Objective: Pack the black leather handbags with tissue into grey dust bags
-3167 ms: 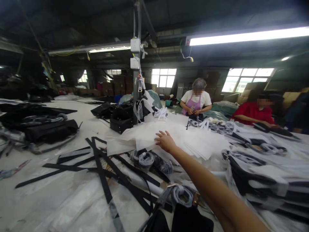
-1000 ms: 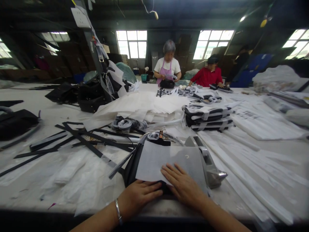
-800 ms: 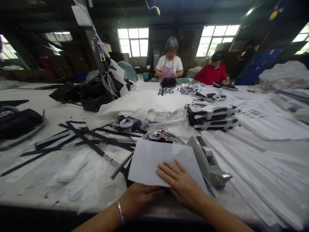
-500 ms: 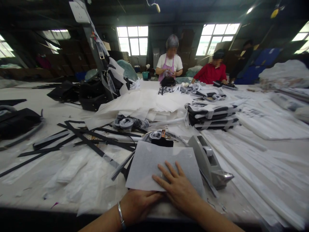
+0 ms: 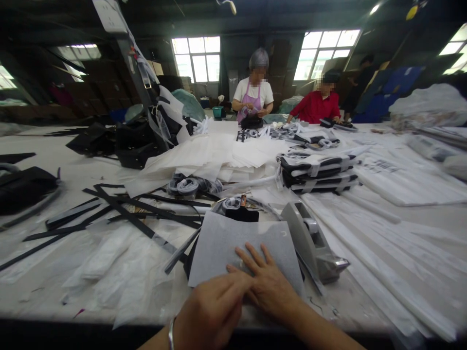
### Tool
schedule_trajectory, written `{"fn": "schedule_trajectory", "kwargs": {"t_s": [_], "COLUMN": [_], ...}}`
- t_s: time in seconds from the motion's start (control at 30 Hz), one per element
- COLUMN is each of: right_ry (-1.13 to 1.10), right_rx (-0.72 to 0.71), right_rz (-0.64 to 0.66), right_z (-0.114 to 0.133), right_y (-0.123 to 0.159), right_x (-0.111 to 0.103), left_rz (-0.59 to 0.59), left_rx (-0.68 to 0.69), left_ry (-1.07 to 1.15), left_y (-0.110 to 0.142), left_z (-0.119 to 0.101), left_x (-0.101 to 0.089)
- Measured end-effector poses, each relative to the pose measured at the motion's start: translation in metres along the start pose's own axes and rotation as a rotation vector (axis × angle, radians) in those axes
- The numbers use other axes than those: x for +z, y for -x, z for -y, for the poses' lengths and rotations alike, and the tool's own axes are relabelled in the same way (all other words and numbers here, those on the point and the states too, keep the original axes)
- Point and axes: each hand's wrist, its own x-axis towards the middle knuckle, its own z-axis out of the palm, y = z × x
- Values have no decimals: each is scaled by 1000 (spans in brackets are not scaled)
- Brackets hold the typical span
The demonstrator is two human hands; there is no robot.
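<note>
A translucent white sheet of paper (image 5: 219, 248) lies over a black bag (image 5: 242, 214), whose dark flap shows beyond the sheet's far edge. Flat on the sheet, fingers spread, rests my right hand (image 5: 270, 284). My left hand (image 5: 213, 306), with a silver bracelet at the wrist, is closed in front of it. Its fingertips are pinched together by the right thumb, near the sheet's front edge; anything in them is hidden. Just right of the sheet stands a grey tape dispenser (image 5: 310, 243). A wrapped strap coil (image 5: 233, 203) sits behind the flap.
Black strips (image 5: 127, 218) and clear plastic (image 5: 109, 262) lie to the left. Behind are a paper pile (image 5: 207, 150), stacked wrapped black pieces (image 5: 317, 172) and black bags (image 5: 133, 143) by a post. Long white plastic (image 5: 379, 257) covers the right. Two people work across the table.
Earlier, one arm reached to the paper pile; the sheet now lies on the bag. It has slid toward me. My left hand has risen from the sheet's front edge and closed beside my right hand.
</note>
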Motion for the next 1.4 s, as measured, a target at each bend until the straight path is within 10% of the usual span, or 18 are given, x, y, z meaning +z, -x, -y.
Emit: {"fn": "schedule_trajectory", "kwargs": {"t_s": [0.2,0.43,1.4], "right_ry": [-140,-343,-130], "right_rx": [-73,71,16], "right_rz": [-122,-588,-416], "right_z": [-5,-18,-16], "right_y": [13,21,3], "right_x": [-3,22,23], "left_rz": [-29,-5,-5], "left_rx": [-221,-179,-188], "left_ry": [-51,-25,-118], "left_y": [2,5,4], "left_z": [51,48,53], "left_x": [39,38,48]}}
